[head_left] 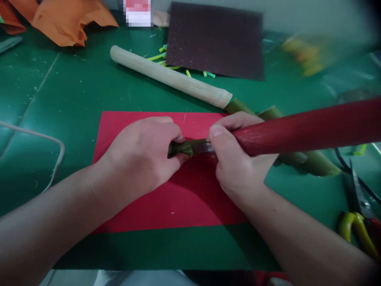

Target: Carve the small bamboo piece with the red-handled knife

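Note:
My left hand [145,153] is closed, its thumb and fingers pinching a short dark green piece [181,149] above a red sheet [143,214]. My right hand [235,163] is closed around the tapered end of a long red stick-like tool [306,128], which slants up to the right edge. Between the hands, a small shiny metal part [204,148] meets the green piece. It comes out from my right fingertips; whether it belongs to the red tool is hidden. Olive-green strips [315,163] lie behind my right wrist.
A pale roll [169,77] lies across the green table beyond the sheet. Behind it, a dark brown sheet [217,39] covers several yellow-green sticks. Yellow-handled scissors or pliers [354,226] lie at the right, a white cord [38,135] at the left, orange crumpled paper [68,22] at the back.

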The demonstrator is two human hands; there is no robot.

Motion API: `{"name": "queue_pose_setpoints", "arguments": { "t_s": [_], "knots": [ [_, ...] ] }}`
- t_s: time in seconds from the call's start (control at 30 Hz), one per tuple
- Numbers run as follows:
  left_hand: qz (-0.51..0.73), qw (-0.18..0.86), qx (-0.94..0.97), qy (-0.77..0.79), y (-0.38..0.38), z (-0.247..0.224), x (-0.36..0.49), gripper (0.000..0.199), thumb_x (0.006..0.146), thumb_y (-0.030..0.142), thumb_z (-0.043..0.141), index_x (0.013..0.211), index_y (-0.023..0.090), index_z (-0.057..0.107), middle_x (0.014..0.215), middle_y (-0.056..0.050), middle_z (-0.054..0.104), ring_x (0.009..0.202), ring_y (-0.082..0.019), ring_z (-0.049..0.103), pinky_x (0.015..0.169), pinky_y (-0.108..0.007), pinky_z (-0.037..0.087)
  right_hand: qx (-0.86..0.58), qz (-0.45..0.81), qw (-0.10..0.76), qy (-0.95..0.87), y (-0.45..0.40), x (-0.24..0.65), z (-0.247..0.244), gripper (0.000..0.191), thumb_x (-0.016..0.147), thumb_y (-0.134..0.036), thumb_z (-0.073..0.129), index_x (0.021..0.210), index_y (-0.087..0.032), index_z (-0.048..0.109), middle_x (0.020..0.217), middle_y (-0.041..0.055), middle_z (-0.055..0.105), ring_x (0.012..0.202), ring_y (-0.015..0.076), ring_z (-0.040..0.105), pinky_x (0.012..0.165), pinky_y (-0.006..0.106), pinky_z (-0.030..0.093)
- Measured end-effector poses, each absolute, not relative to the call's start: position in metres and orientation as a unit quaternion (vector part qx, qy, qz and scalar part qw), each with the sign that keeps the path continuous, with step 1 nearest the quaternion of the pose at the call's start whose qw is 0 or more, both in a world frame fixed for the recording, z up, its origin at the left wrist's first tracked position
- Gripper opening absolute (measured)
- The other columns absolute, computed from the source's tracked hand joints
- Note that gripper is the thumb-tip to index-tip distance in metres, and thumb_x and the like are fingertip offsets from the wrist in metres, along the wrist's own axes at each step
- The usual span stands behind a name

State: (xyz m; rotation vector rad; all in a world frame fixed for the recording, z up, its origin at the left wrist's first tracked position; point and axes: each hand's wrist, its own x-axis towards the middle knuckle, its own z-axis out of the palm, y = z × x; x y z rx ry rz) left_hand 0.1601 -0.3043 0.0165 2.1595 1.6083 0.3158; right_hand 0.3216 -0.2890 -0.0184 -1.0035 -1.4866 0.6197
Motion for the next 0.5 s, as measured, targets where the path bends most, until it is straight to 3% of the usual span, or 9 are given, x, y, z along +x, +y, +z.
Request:
{"name": "queue_pose_setpoints", "arguments": {
  "t_s": [0.5],
  "knots": [
    [0.088, 0.203, 0.774, 0.594, -0.3026, 0.0196, 0.1613, 0.020, 0.083, 0.040, 0.059, 0.077, 0.022, 0.067, 0.081, -0.003, 0.067, 0.071, -0.018, 0.057, 0.059, -0.029, 0.038, -0.405, 0.283, 0.592, -0.637, -0.2874, 0.3225, -0.0187, 0.022, 0.077, -0.012, 0.062, 0.060, -0.024, 0.056, 0.059, -0.0042, 0.059, 0.054, 0.0118, 0.058, 0.053, 0.028, 0.049]
  ]
}}
